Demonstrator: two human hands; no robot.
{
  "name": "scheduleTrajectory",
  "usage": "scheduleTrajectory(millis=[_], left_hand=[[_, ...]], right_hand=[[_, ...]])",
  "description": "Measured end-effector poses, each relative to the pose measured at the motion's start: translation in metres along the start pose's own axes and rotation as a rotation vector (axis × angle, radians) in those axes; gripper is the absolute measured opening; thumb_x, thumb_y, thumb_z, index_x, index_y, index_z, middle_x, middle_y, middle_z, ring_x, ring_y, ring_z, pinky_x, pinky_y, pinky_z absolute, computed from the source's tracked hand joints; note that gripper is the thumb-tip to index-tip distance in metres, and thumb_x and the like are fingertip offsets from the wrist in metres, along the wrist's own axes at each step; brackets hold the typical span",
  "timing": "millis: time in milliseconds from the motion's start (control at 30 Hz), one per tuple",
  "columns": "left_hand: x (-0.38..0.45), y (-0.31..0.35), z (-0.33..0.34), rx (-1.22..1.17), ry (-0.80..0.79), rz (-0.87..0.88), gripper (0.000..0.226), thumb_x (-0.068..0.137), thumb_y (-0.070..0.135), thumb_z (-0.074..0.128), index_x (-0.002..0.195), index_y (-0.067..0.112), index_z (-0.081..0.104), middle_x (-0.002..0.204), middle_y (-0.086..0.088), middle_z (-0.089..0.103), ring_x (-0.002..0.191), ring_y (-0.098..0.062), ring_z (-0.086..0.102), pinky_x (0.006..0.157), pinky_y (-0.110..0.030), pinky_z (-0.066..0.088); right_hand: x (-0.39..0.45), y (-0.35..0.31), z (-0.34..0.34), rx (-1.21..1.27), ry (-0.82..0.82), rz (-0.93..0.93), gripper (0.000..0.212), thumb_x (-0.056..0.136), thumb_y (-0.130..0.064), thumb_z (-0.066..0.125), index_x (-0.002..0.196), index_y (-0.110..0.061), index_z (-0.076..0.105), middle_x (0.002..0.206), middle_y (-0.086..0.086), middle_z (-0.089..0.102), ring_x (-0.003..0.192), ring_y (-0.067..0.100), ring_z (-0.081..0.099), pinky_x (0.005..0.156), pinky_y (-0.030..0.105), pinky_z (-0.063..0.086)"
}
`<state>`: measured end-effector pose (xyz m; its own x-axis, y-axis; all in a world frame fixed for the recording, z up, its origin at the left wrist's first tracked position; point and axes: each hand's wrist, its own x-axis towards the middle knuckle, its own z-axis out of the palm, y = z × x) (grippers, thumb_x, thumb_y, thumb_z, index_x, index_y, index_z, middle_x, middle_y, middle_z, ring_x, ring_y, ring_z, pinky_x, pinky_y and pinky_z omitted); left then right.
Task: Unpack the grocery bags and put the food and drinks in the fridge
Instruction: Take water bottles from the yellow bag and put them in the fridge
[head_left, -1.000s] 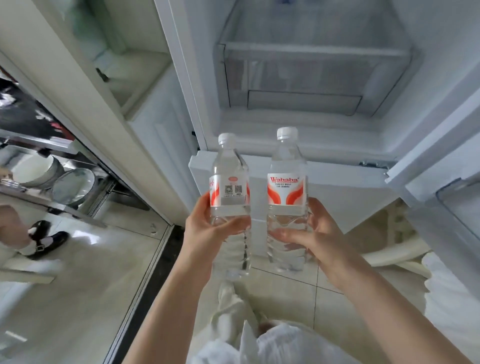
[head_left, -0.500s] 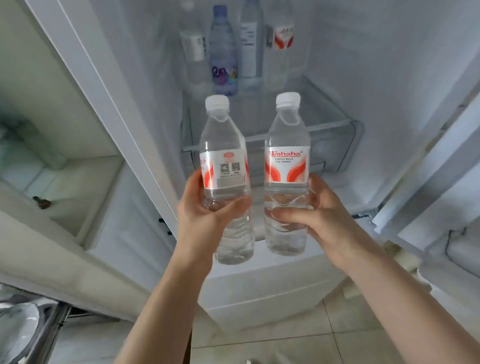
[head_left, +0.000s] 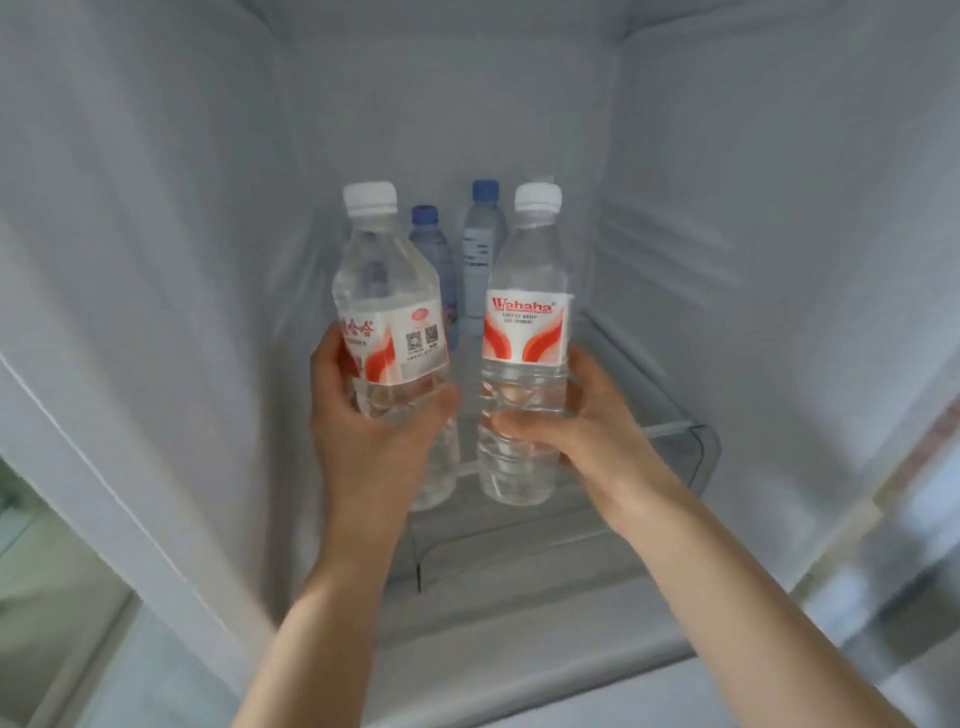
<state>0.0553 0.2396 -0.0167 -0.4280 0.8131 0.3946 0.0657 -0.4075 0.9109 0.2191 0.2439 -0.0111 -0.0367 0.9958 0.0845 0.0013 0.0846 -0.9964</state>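
Two clear water bottles, the left bottle (head_left: 387, 332) and the right bottle (head_left: 524, 332), are held upright inside the fridge (head_left: 156, 208), gripped by the left hand (head_left: 371, 415) and right hand (head_left: 582, 421) above the shelf's front edge (head_left: 670, 428); blue-capped bottles (head_left: 480, 249) stand behind.

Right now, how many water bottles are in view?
4: one in the left hand, one in the right hand, two blue-capped bottles behind. Another white cap may be hidden behind.
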Motion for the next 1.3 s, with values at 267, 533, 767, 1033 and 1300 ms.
scheduleTrajectory(millis=[267, 533, 767, 1033, 1300], left_hand=[[0.031, -0.035, 0.033, 0.024, 0.163, 0.127, 0.091, 0.060, 0.011, 0.091, 0.134, 0.036, 0.043, 0.114, 0.034, 0.057, 0.105, 0.010, 0.059, 0.085, -0.015, 0.053], [0.039, -0.068, 0.032, 0.121, 0.245, 0.175, 0.093, 0.062, 0.005, 0.089, 0.138, 0.031, 0.041, 0.126, 0.014, 0.058, 0.110, 0.007, 0.058, 0.089, -0.017, 0.052], [0.039, -0.075, 0.031, 0.109, 0.249, 0.183, 0.094, 0.062, 0.000, 0.088, 0.136, 0.028, 0.037, 0.121, 0.034, 0.049, 0.111, 0.012, 0.055, 0.085, -0.006, 0.047], [0.034, -0.080, 0.023, 0.190, 0.114, 0.094, 0.101, 0.065, 0.001, 0.085, 0.138, 0.040, 0.027, 0.128, 0.015, 0.053, 0.111, 0.006, 0.057, 0.088, -0.019, 0.053], [0.030, -0.083, 0.013, 0.261, 0.074, -0.019, 0.089, 0.068, 0.003, 0.083, 0.135, 0.039, 0.037, 0.117, 0.022, 0.061, 0.104, 0.005, 0.060, 0.083, -0.019, 0.051]], right_hand=[[0.069, 0.010, 0.019, -0.036, 0.043, -0.131, 0.083, 0.059, -0.009, 0.088, 0.127, -0.022, 0.043, 0.110, -0.010, 0.066, 0.097, 0.004, 0.066, 0.079, 0.023, 0.054], [0.096, 0.047, 0.022, -0.099, 0.066, -0.197, 0.082, 0.059, -0.009, 0.089, 0.125, -0.028, 0.043, 0.115, -0.010, 0.064, 0.105, 0.006, 0.064, 0.093, 0.038, 0.053], [0.098, 0.060, 0.023, -0.096, 0.039, -0.208, 0.081, 0.063, -0.012, 0.088, 0.123, -0.036, 0.041, 0.117, -0.018, 0.060, 0.105, -0.004, 0.061, 0.091, 0.025, 0.052], [0.091, 0.069, 0.023, -0.190, 0.034, -0.276, 0.078, 0.067, -0.010, 0.085, 0.116, -0.047, 0.037, 0.106, -0.037, 0.057, 0.104, -0.015, 0.055, 0.079, 0.006, 0.046], [0.089, 0.070, 0.015, -0.325, -0.002, -0.225, 0.083, 0.070, -0.011, 0.083, 0.127, -0.042, 0.032, 0.106, -0.042, 0.044, 0.097, -0.018, 0.051, 0.085, 0.009, 0.041]])
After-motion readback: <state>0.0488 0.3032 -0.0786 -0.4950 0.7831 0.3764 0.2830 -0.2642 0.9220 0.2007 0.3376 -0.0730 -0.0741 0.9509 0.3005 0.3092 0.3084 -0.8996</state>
